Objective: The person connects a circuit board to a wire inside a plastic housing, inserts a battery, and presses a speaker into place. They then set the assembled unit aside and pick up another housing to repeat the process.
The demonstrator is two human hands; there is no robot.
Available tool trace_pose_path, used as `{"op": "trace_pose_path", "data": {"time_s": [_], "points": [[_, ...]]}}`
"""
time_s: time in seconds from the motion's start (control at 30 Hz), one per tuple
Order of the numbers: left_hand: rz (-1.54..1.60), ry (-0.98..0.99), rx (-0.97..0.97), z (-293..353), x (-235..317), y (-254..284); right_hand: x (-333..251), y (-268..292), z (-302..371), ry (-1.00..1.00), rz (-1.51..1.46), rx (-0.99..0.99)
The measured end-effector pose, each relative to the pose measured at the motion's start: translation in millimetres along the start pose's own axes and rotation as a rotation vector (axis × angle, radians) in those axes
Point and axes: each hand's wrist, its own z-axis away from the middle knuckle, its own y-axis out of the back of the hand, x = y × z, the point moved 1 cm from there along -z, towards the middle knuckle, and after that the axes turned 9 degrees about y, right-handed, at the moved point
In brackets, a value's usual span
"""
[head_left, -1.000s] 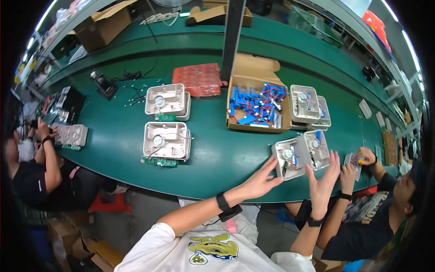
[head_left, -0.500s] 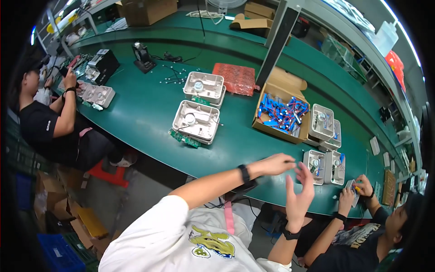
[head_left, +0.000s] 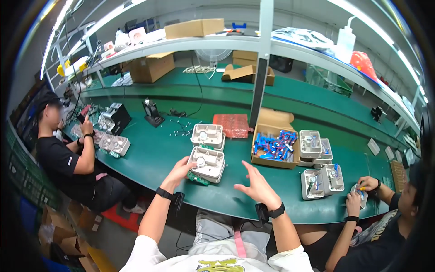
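My left hand (head_left: pixel 180 171) grips the left edge of a pale plastic housing (head_left: pixel 215 171), the top one of a near stack on the green bench. A round white part sits inside that housing, and green circuit boards (head_left: pixel 197 179) lie partly beneath my hand. My right hand (head_left: pixel 259 185) is raised to the right of the stack, fingers apart and holding nothing. Just behind, another stack of pale housings (head_left: pixel 213 132) stands close to the first.
A cardboard box (head_left: pixel 272 162) of blue wired cylinders stands right of a red bubble-wrap pack (head_left: pixel 232 129). More housings (head_left: pixel 312 183) stand to the right. One co-worker (head_left: pixel 63 149) sits left, another (head_left: pixel 385 226) right, both handling parts. A shelf post (head_left: pixel 259 86) rises behind.
Both my hands have moved left, away from the right-hand housings. The left one now grips the near stack's top housing. My view has tilted up, showing more shelf.
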Motion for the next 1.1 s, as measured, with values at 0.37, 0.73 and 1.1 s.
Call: {"op": "trace_pose_path", "data": {"time_s": [0.37,0.73,1.1], "points": [[-0.305,-0.119,-0.559,-43,25,-93,-9,36,34,0.318,0.433,-0.083],[-0.253,-0.077,-0.649,-42,45,-134,16,51,41,-0.031,-0.541,0.322],[-0.174,-0.153,-0.591,-43,29,-117,-4,47,-2,-0.195,-0.834,0.523]]}}
